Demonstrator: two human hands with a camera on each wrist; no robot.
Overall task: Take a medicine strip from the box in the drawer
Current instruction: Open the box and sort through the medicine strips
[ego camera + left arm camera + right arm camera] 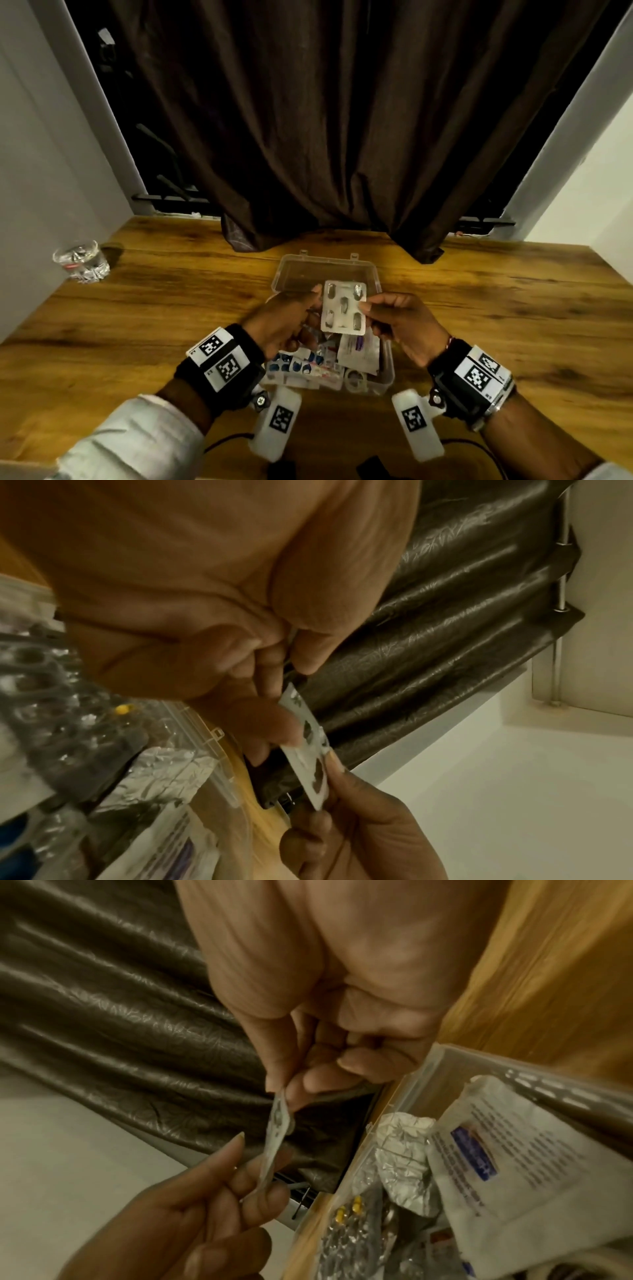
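The fingers (368, 306) of the right hand (399, 325) pinch the right edge of the medicine strip (343, 307), thumb on one side and fingertips on the other. The fingers of the left hand (284, 323) curl around its left edge, so both hands hold the strip together. The strip is silver and flat, with little bumps for pills, and some bumps look torn open. It is up in the air, above the box (385, 371), with its face turned to the person. The box is clear plastic and sits on the wooden table (513, 308). Its lid (325, 270) is open and lies flat on the far side. Inside the box are more strips, some shiny foil, a white packet with blue print (507, 1156), and a strip with small yellow pills (349, 1208). A glass (81, 261) stands near the far left corner of the table, well apart from the box. A dark brown curtain (325, 120) hangs behind the table, and its bottom edge touches the tabletop just behind the lid. Both wrists wear black bands with black and white square tags.
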